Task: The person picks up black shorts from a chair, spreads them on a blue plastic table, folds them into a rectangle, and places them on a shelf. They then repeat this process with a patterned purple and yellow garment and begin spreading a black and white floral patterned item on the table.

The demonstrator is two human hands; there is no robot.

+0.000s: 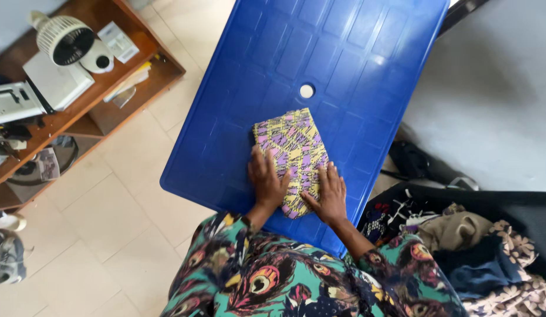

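Observation:
A folded cloth (291,147) with a yellow and purple pattern lies on the blue plastic table (349,53). My left hand (266,179) rests flat on the cloth's near left edge, fingers spread. Pressing flat on its near right corner is my right hand (328,195). Neither hand grips anything. My sleeves are green with a peacock-feather print.
A wooden shelf unit (161,67) at the left carries a small white fan (66,40), a white machine (32,91) and papers. Shoes (9,252) lie on the tiled floor at the far left. A pile of clothes (472,246) sits at the lower right.

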